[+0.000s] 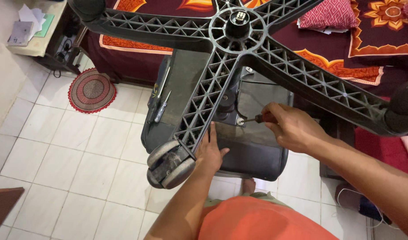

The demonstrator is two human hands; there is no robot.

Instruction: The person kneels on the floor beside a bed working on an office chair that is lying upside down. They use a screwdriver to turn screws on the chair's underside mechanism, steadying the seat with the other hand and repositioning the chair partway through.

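Nearest, the left hand (pixel 211 153) lay flat with its fingers spread against the underside of an upturned office chair seat (pixel 257 151), just beside the double caster wheel (pixel 170 164) at the end of one leg of the black star-shaped chair base (pixel 239 49). It gripped nothing; the palm only pressed on the dark panel. A little further out, the right hand (pixel 292 126) was closed around the reddish handle of a screwdriver (pixel 259 118), whose shaft ran leftward to a screw (pixel 240 120) on the metal plate under the seat, the tip touching it. Two more screwdrivers (pixel 161 100) lay loose on the seat underside to the left of the near leg, side by side and pointing away. The base stood above the seat with its ribbed legs spreading outward from the central hub (pixel 237 20). Beyond it lay a bed with a maroon and orange patterned cover (pixel 372 26) and a pink patterned pillow (pixel 330 13). Further left, a round red mat (pixel 92 90) sat on the white tiled floor (pixel 70 169), and papers (pixel 28 24) rested on a small table in the far corner.
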